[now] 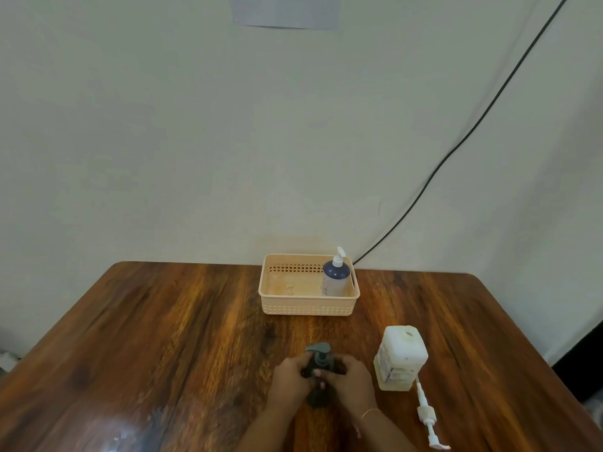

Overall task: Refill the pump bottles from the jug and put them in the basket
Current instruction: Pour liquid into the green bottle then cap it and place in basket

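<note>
Dark grey plastic pump bottle [318, 370] | upright on wooden counter [163, 337], clasped by left hand [290, 378] and right hand [354, 378], fingers wrapped round it | navy white-pump bottle [335, 278] already in peach plastic basket [306, 308] | open whitish jug [400, 357] alongside | one basketed, grey one pending

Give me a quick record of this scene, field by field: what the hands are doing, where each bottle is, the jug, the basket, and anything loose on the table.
left hand: gripping dark pump bottle
right hand: gripping same bottle
dark pump bottle: upright on table, pump on
blue pump bottle: upright in basket, right end
jug: upright on table, right of hands, opening uncovered
white pump: loose, lying by jug
task status: one bottle in basket
</note>
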